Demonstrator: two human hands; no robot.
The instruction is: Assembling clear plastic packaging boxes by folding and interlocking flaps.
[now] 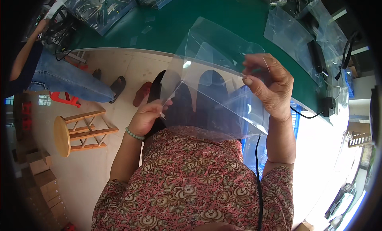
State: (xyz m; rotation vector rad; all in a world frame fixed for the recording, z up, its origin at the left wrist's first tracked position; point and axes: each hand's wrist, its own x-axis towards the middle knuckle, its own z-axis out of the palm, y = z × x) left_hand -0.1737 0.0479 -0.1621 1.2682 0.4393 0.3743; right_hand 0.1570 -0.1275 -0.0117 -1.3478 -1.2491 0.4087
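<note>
Bag clear, edges faint | left hand grip pinches corner | right hand grip pinches top.

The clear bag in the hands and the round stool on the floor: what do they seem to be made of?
The clear bag looks like thin glossy plastic film: you see legs and floor through it, and it shows glare. The stool appears to be pale unpainted wood, with turned legs and rungs.

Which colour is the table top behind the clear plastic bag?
Dark green table top, seen best in the head view.
</note>
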